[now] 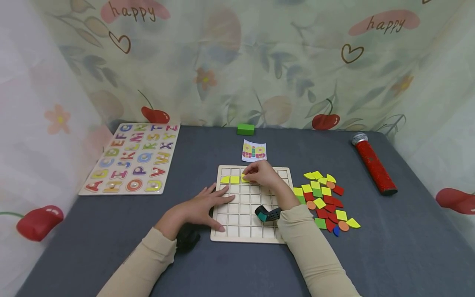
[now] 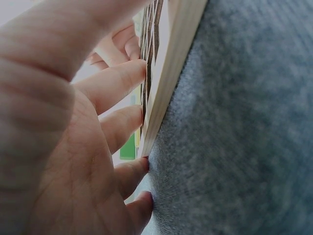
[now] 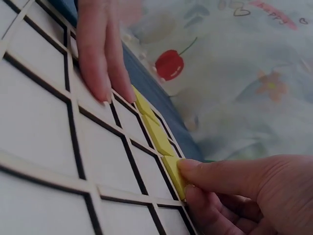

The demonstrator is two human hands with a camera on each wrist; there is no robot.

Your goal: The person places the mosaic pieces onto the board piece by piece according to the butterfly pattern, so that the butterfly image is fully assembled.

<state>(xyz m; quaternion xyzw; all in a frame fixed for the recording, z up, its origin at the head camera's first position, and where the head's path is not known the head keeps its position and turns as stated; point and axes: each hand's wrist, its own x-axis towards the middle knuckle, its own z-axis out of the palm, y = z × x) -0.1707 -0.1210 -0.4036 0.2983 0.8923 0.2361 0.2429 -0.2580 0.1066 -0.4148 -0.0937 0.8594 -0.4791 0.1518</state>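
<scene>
A wooden grid board [image 1: 249, 241] lies flat on the dark cloth. Two yellow pieces [image 1: 234, 179] sit side by side in its second row from the far edge, at the left. Beside them, my right hand [image 1: 264, 174] pinches a third yellow piece [image 3: 173, 177] between thumb and fingers, low over the same row. My left hand [image 1: 198, 208] spreads its fingers over the board's left edge; two fingertips [image 2: 139, 71] touch the grid while two others reach the cloth beside the board's side. A small card [image 1: 254, 151] with a butterfly pattern lies behind the board.
Loose red, yellow, green, orange and blue pieces [image 1: 322, 213] are scattered right of the board. An alphabet puzzle board [image 1: 122, 165] lies at the left, a red microphone [image 1: 375, 167] at the right. A green block [image 1: 245, 129] stands at the back, near the patterned curtain [image 1: 237, 82].
</scene>
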